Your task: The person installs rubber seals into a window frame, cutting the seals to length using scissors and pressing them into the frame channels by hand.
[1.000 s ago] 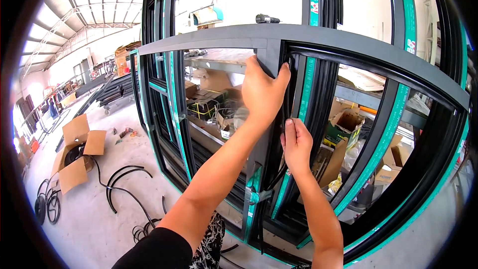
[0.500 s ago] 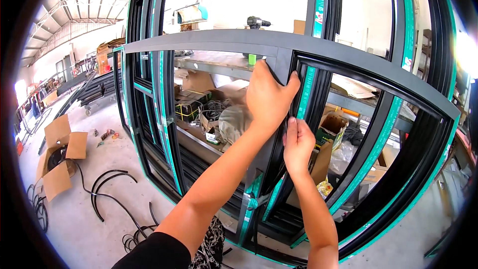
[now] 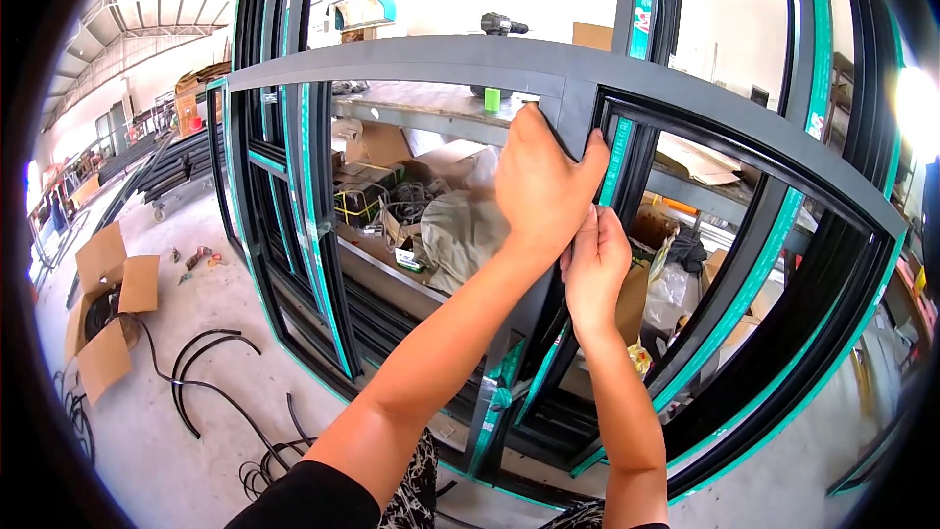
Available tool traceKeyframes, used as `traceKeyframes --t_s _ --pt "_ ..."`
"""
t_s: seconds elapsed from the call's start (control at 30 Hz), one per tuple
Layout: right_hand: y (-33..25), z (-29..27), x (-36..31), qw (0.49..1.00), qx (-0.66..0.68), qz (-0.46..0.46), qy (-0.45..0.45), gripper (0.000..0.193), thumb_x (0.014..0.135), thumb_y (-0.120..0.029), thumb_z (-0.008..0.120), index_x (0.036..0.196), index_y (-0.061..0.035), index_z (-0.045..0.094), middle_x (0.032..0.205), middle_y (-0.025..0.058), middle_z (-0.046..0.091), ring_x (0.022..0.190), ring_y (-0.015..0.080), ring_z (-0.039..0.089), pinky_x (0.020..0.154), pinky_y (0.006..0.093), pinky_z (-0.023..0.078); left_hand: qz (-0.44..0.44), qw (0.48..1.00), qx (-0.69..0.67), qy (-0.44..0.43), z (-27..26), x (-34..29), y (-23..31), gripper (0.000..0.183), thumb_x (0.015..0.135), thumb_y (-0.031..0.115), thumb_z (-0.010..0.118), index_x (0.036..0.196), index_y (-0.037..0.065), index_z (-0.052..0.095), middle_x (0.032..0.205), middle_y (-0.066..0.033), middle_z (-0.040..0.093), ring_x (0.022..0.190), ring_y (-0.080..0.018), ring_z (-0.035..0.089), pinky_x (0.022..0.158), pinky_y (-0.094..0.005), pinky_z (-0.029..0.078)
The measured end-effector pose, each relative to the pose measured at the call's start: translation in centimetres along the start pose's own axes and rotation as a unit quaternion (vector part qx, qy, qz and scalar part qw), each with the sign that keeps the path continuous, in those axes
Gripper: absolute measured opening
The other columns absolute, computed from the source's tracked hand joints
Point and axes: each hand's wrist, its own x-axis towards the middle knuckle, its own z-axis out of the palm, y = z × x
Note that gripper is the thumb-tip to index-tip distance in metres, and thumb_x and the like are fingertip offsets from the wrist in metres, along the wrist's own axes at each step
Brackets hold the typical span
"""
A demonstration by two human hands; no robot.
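Observation:
In front of me stands a large window frame (image 3: 411, 59) of dark grey metal, with green protective tape along several of its bars. My left hand (image 3: 546, 172) is wrapped around its upright middle bar (image 3: 580, 103), the thumb pressed on the bar's right side. Just below that thumb, my right hand (image 3: 599, 265) is closed in a pinch at the bar's right edge. It grips a thin black rubber strip (image 3: 558, 322), which shows below the fingers; the pinched part is hidden. A black seal (image 3: 705, 128) lines the top of the right-hand opening.
Behind the frame, a workbench (image 3: 421, 110) carries a power drill (image 3: 503, 24); boxes and a draped cloth (image 3: 460, 235) sit beneath it. At left, an open cardboard box (image 3: 103, 299) holds black coils, and black strips (image 3: 196, 372) lie across the floor.
My view has shifted a little, so the middle bar and both hands appear farther right. My right fingers have moved slightly up the bar, closer to the left thumb. Both grips stay closed.

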Motion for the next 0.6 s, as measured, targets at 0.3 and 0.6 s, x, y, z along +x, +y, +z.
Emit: traceKeyframes --t_s 0.3,0.6 --pt "1.5 1.1 1.4 0.959 -0.172 -0.193 0.12 0.025 0.103 -0.019 0.056 0.085 -0.0015 0.059 0.064 0.0179 0.056 0.053 0.032 0.054 0.054 0.0381 0.045 0.006 1.0 0.001 0.002 0.0 -0.2 -0.1 0.055 0.076 0.032 0.077 0.107 -0.004 0.049 0.094 -0.0239 0.061 0.082 -0.0455 0.062 0.069 -0.0527 0.05" --pt "0.1 -0.5 0.7 0.934 -0.316 -0.153 0.064 0.023 0.101 -0.018 0.054 0.09 -0.0001 0.06 0.071 0.0211 0.059 0.065 0.0353 0.062 0.062 0.0406 0.049 -0.012 1.0 0.003 -0.024 0.1 0.3 0.3 0.048 0.078 0.031 0.074 0.099 -0.003 0.048 0.09 -0.0238 0.061 0.081 -0.0463 0.062 0.069 -0.0541 0.049"
